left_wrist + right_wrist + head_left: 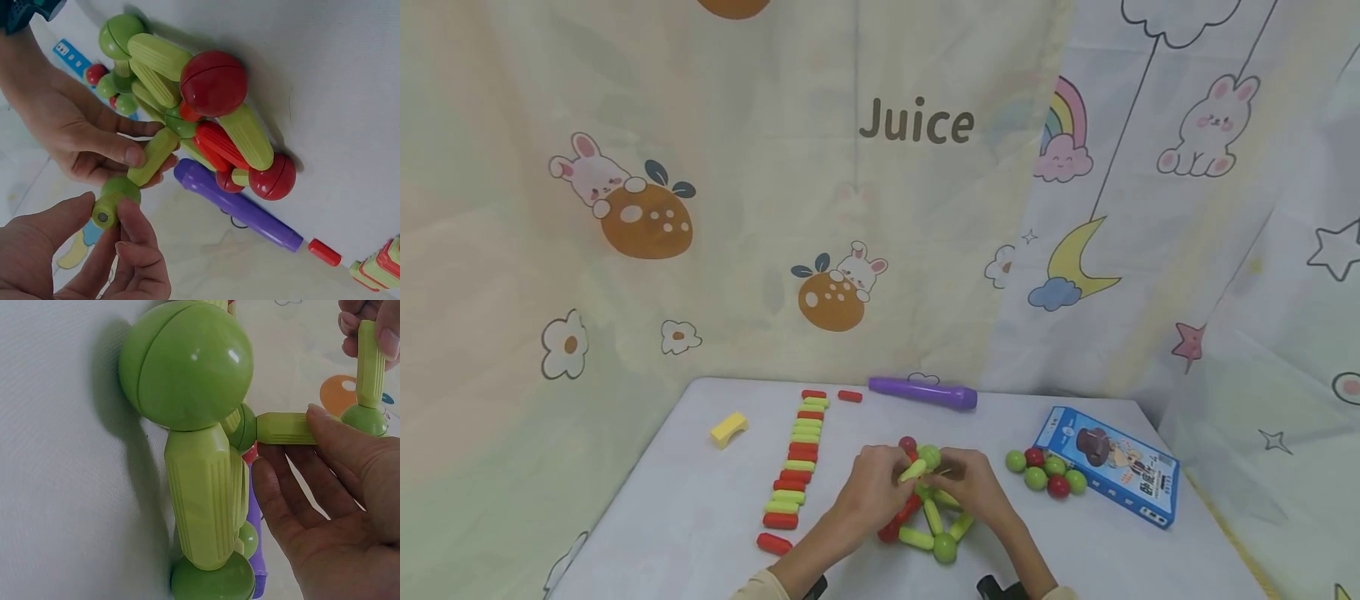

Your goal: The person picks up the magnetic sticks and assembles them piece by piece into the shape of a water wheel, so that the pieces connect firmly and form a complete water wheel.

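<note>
A construction of red and light-green magnetic rods and balls stands on the table, with a green ball (945,548) at its near corner. From its side rises a light-green rod (284,429), pinched between thumb and fingers of my right hand (977,483). A green ball (364,419) sits on that rod's upper end. My left hand (872,486) pinches another light-green rod (370,365), which meets the same ball; its free end shows a metal tip in the left wrist view. Red balls (214,84) and red rods (219,145) form another side of the construction.
A column of red and green rods (803,451) lies left of the hands, beside a yellow block (728,429). Behind is a purple microphone-shaped stick (922,392). Loose balls (1036,477) and a blue box (1112,462) lie on the right.
</note>
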The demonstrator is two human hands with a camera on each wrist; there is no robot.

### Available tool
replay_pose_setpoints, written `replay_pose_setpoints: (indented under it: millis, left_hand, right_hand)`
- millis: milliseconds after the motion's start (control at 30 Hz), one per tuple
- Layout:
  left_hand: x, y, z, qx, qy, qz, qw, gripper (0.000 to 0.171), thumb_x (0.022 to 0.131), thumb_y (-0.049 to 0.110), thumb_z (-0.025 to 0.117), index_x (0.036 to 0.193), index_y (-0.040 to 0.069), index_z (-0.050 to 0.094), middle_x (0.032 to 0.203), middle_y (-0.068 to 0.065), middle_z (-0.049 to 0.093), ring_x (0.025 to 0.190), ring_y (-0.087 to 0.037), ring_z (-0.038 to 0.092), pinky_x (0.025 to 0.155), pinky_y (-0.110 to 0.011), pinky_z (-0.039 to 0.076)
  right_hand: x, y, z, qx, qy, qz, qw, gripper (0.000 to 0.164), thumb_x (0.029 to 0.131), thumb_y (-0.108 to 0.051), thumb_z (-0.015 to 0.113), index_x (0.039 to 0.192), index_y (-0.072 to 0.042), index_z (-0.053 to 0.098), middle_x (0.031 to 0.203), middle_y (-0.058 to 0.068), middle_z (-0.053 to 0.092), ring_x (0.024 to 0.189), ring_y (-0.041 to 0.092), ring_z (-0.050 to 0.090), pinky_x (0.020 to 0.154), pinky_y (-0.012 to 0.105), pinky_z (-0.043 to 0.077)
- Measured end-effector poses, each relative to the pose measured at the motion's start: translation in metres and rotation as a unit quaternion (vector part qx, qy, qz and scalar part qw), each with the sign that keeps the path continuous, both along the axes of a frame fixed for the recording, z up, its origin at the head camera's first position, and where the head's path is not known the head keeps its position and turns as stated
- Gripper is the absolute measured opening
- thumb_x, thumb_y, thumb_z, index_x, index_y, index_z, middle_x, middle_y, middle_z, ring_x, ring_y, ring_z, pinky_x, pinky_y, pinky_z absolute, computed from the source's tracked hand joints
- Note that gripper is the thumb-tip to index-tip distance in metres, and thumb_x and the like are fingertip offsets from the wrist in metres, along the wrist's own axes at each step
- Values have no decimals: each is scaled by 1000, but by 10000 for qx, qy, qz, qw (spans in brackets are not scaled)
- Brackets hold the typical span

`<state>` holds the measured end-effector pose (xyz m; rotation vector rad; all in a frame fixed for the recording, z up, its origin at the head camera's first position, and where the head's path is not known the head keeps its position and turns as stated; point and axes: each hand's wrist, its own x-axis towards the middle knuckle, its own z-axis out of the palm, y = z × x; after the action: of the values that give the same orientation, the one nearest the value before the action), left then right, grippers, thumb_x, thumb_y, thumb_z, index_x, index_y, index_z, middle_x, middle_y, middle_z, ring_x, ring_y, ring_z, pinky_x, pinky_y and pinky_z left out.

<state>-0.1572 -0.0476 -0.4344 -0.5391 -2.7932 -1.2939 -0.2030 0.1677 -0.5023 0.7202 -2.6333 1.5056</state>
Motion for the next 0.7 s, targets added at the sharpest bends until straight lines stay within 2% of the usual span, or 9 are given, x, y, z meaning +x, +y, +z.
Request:
replay_pose_setpoints:
  millis: [133,233,400,500,567,700]
  left_hand:
    - [2,-8,2,8,-45,-96,9999,19,93,12,86,109,4,80,94,1,77,77,-10,62,68,-21,56]
    - [3,-25,6,-51,-22,-62,10000,28,94,18,85,118,5,78,105,-3,77,87,-15,65,72,-23,57]
    - [5,-69,6,-573,73,415,9975,29,93,20,87,117,7,77,108,-5,76,97,-24,68,76,-31,59]
    - [9,-96,4,-1106,-307,787,9903,27,90,20,90,111,8,78,101,-4,74,91,-22,66,77,-36,60]
    - [15,-112,0,-1457,-676,962,9823,24,88,19,91,105,8,78,95,-3,71,86,-20,63,76,-38,60]
    - [30,-135,-12,-2027,-1169,971,9674,23,82,17,95,92,11,76,83,1,64,77,-17,56,72,-35,57]
  right_hand:
    - [0,0,0,-26,-60,2,10000,17,96,-15,83,112,-11,79,108,5,81,101,23,77,86,28,62]
    - [1,1,2,19,-153,-44,9999,20,95,-15,83,114,-11,79,109,5,81,103,24,77,86,27,62]
    - [10,10,11,4,-323,-238,9992,28,94,-13,84,120,-10,77,115,8,79,109,32,75,88,26,61]
    - [18,22,16,40,-427,-391,9983,31,95,-12,83,124,-6,75,117,12,78,111,34,74,88,25,60]
    - [22,32,17,98,-466,-482,9977,32,96,-12,82,125,-3,74,116,13,78,110,33,74,88,24,60]
    - [32,48,15,249,-588,-703,9955,32,97,-17,81,124,-1,74,114,10,79,106,25,75,85,23,60]
